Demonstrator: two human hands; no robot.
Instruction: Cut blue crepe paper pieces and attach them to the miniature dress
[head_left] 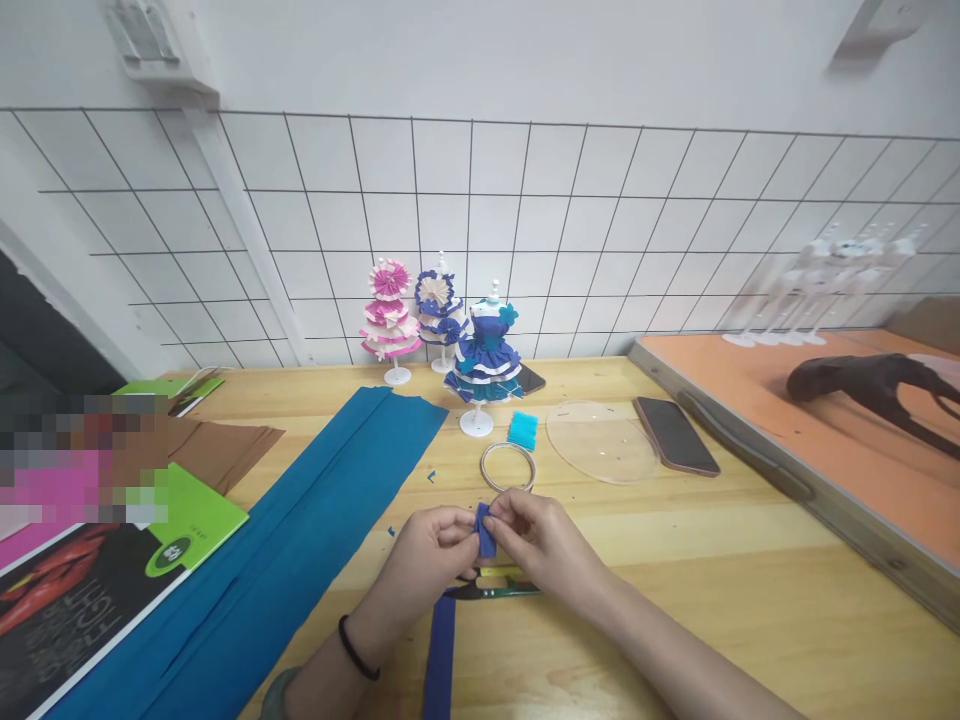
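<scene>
My left hand (431,555) and my right hand (555,545) pinch a small folded piece of dark blue crepe paper (487,541) between them, fingertips closed on its two sides. Below it on the table lie thread snips (495,591) with yellow and dark green parts, partly covered by my hands. A longer dark blue paper strip (440,660) runs from under my left hand toward the near edge. Just beyond my fingers rests a thin ring-shaped roll (484,478); whether it is tape, I cannot tell.
Three miniature paper dresses stand at the back: pink (390,320), blue and cream (448,330), blue and teal (489,355). Teal crepe paper (300,530) spans the left. A cyan pad (523,431), clear disc (600,445) and phone (679,437) lie right, before an orange raised surface (750,400).
</scene>
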